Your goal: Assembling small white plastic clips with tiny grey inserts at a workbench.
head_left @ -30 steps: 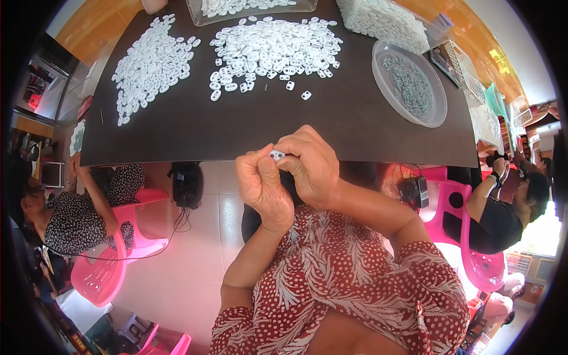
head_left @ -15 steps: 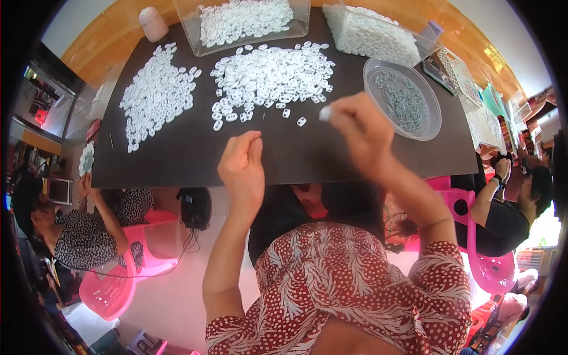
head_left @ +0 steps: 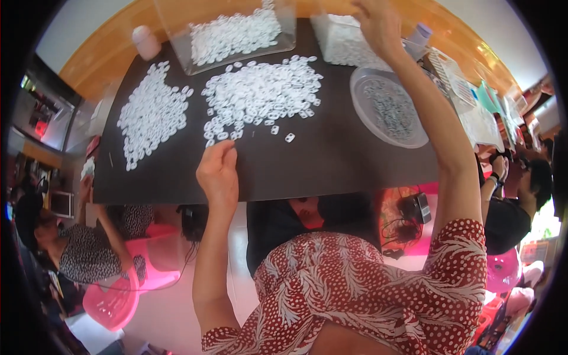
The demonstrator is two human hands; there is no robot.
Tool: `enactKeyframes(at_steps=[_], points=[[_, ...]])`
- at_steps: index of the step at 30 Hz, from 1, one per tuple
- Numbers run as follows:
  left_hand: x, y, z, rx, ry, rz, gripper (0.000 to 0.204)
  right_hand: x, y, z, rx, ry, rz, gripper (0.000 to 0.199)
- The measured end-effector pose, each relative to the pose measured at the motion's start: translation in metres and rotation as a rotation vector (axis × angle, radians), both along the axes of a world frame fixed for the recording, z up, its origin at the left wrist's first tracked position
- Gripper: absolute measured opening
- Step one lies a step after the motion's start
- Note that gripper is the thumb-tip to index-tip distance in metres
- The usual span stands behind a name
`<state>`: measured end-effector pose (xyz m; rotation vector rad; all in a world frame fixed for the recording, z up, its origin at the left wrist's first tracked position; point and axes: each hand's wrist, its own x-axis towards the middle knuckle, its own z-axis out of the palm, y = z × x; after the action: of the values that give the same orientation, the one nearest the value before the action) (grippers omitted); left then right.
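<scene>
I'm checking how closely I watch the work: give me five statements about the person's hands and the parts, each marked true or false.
1. The left hand is beside the near edge of the middle pile of small white plastic pieces. True.
2. The right hand is farther from the body than the left hand. True.
3. The two hands are touching. False: they are well apart.
4. The clear round plastic tray holds small grey-green pieces. True.
5. Nothing lies left of the middle pile. False: another loose white pile lies there.
</scene>
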<state>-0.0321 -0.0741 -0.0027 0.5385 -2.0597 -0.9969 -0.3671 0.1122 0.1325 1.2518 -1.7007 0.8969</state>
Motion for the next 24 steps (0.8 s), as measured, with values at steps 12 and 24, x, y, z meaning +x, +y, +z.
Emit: enactKeyframes(at_steps=[12, 24], points=[[-0.01, -0.014, 0.002, -0.081, -0.046, 0.078, 0.012, 0.164, -0.088, -0.124, 0.555, -0.159, 0.437, 0.009], [-0.026, -0.027, 0.006, -0.685, -0.26, -0.034, 0.01, 0.173, -0.097, -0.121, 0.565, 0.056, 0.448, 0.012]])
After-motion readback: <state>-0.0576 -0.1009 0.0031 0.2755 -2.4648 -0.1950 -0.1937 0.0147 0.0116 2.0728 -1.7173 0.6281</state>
